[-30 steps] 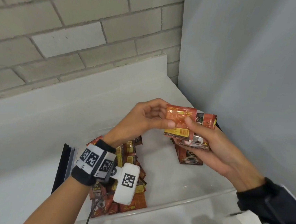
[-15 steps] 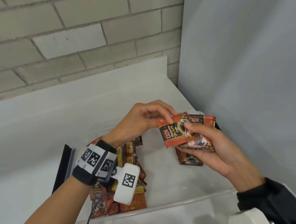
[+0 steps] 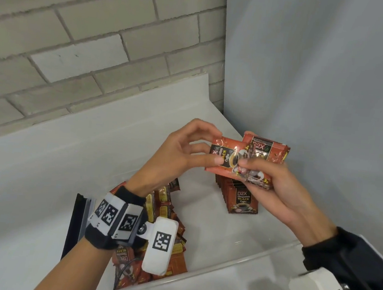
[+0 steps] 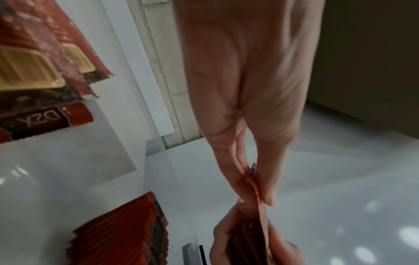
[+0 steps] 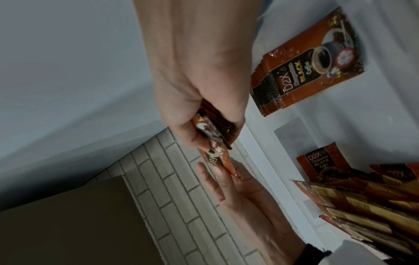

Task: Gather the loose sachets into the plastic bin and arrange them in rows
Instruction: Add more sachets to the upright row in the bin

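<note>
Left hand point(image 3: 178, 153) pinches one red sachet point(image 3: 225, 158). Right hand point(image 3: 273, 187) has its grip around a sachet stack point(image 3: 267, 152), above the plastic bin point(image 3: 232, 265).

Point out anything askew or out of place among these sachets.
The loose pile on the bin's left is jumbled, sachets overlapping at mixed angles, unlike the neat row on the right. The single sachet pinched by the left hand sits crosswise to the right hand's stack.
</note>
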